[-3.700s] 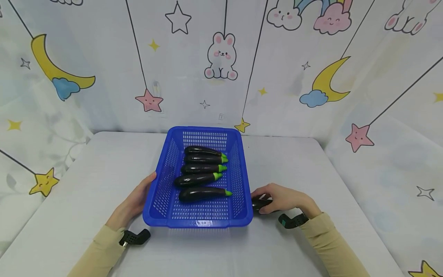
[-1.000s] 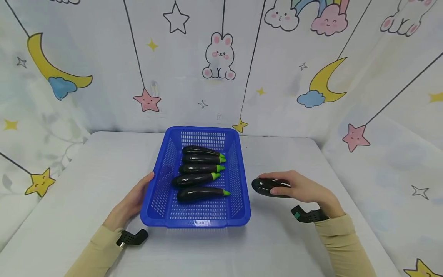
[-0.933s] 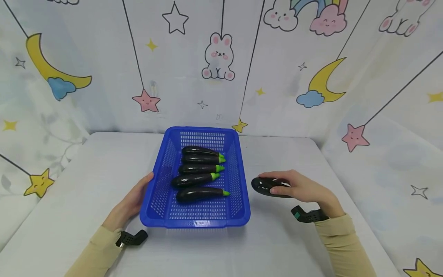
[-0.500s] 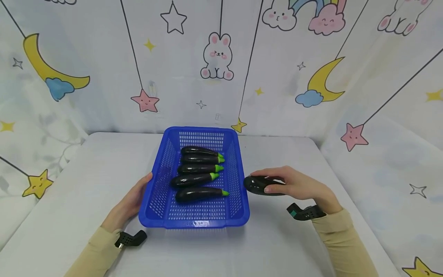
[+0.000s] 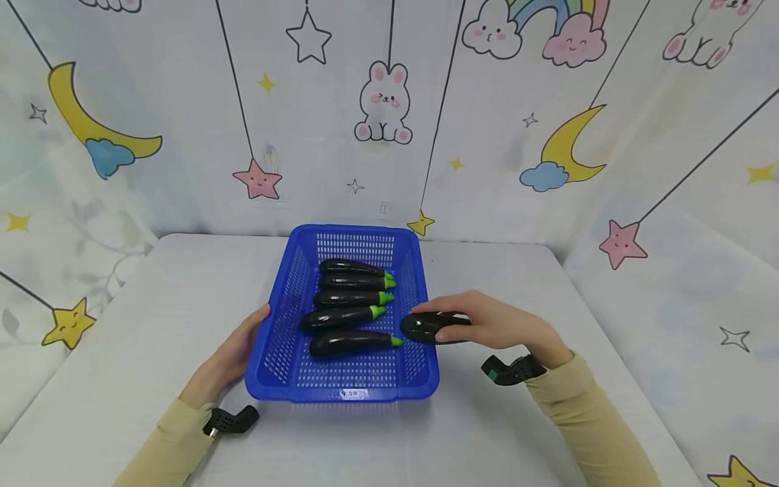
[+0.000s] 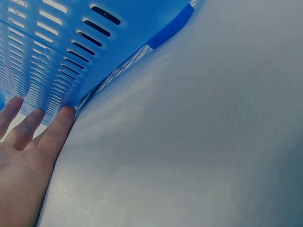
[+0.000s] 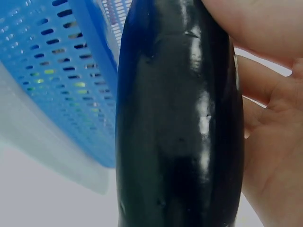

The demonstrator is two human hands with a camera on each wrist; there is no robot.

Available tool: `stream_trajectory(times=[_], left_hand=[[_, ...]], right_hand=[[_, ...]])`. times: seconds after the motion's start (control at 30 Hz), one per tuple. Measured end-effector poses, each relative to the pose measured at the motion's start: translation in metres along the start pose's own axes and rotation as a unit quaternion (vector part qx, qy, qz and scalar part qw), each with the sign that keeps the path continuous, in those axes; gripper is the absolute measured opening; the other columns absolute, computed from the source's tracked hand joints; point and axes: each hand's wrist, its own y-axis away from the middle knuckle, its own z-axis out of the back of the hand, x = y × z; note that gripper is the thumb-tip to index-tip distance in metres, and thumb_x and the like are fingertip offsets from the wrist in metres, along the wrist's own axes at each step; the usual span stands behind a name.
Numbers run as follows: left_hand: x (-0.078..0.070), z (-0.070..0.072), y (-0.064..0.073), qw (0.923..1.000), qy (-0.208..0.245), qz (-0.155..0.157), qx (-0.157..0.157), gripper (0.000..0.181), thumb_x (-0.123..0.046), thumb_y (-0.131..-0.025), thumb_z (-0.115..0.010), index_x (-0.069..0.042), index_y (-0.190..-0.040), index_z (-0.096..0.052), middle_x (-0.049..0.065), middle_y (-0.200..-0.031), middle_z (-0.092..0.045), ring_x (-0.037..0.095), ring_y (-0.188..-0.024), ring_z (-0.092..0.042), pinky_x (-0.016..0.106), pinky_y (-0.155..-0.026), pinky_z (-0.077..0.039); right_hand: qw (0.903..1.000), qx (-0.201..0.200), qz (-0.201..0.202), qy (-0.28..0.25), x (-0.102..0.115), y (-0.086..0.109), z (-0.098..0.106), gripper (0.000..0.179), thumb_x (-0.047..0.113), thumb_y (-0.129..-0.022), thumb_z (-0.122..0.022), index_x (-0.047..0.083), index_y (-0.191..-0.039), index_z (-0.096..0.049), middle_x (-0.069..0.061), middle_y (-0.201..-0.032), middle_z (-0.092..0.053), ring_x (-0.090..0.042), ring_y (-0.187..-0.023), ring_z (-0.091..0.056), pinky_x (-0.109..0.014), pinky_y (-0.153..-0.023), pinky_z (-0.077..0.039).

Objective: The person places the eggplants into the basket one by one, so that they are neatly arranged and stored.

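Observation:
A blue plastic basket (image 5: 343, 392) with slotted walls stands on the white table. Several dark eggplants (image 5: 353, 342) with green stem ends lie crosswise in it. My right hand (image 5: 487, 321) grips another eggplant (image 5: 418, 327), thumb on the near side and fingers over the far side. Its rounded end is over the basket's right rim; its other end is hidden by the hand. Up close, the right wrist view shows this glossy eggplant (image 7: 180, 118) beside the basket wall (image 7: 61, 71). On the left, my left hand (image 5: 234, 348) touches the basket's outer wall with fairly straight fingers (image 6: 59, 130).
White cloth covers the table (image 5: 505, 433) and extends on both sides of the basket. Behind it hangs a pale curtain (image 5: 328, 122) printed with moons, stars and rabbits. Each wrist wears a black camera mount (image 5: 514, 370).
My right hand lifted the eggplant from beside the basket, drew it to the right, then brought it left over the rim. The left hand and basket kept their places.

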Motion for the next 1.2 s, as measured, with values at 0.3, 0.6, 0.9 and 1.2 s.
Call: stream_trajectory(times=[0.3, 0.6, 0.9, 1.2], left_hand=[[0.0, 0.001, 0.0, 0.9998, 0.013, 0.001, 0.012, 0.079, -0.053, -0.104, -0.023, -0.005, -0.157, 0.011, 0.005, -0.135, -0.049, 0.02, -0.118, -0.059, 0.044, -0.095, -0.053], [0.0, 0.001, 0.0, 0.9999, 0.014, 0.002, 0.002, 0.079, -0.053, -0.104, -0.024, -0.004, -0.157, 0.007, 0.004, -0.132, -0.053, 0.02, -0.115, -0.061, 0.042, -0.094, -0.054], [-0.001, 0.001, 0.0, 0.9998, 0.017, 0.0, 0.007, 0.077, -0.053, -0.105, -0.024, -0.004, -0.157, 0.006, 0.005, -0.131, -0.054, 0.02, -0.115, -0.061, 0.042, -0.093, -0.054], [0.0, 0.002, 0.001, 0.9995, 0.027, -0.005, 0.017, 0.065, -0.05, -0.106, -0.023, -0.012, -0.156, -0.009, 0.004, -0.13, -0.057, 0.019, -0.115, -0.061, 0.04, -0.093, -0.054]], right_hand=[[0.9994, 0.03, 0.017, 0.011, 0.012, -0.032, -0.003, 0.043, 0.023, -0.103, -0.059, 0.011, -0.143, -0.053, 0.0, -0.129, -0.065, -0.011, -0.107, -0.063, -0.032, -0.094, -0.054], [0.9965, 0.057, 0.041, 0.046, 0.028, -0.064, -0.001, 0.045, 0.022, -0.1, -0.063, 0.008, -0.142, -0.054, -0.003, -0.139, -0.061, -0.013, -0.114, -0.061, -0.03, -0.097, -0.052], [0.9938, 0.072, 0.052, 0.068, 0.037, -0.095, -0.007, 0.045, 0.023, -0.099, -0.065, 0.011, -0.142, -0.055, 0.001, -0.136, -0.062, -0.011, -0.1, -0.058, -0.026, -0.086, -0.051], [0.9923, 0.098, 0.051, 0.058, 0.037, -0.124, -0.017, 0.046, 0.022, -0.099, -0.064, 0.01, -0.142, -0.055, -0.004, -0.138, -0.061, -0.017, -0.104, -0.057, -0.026, -0.091, -0.049]])
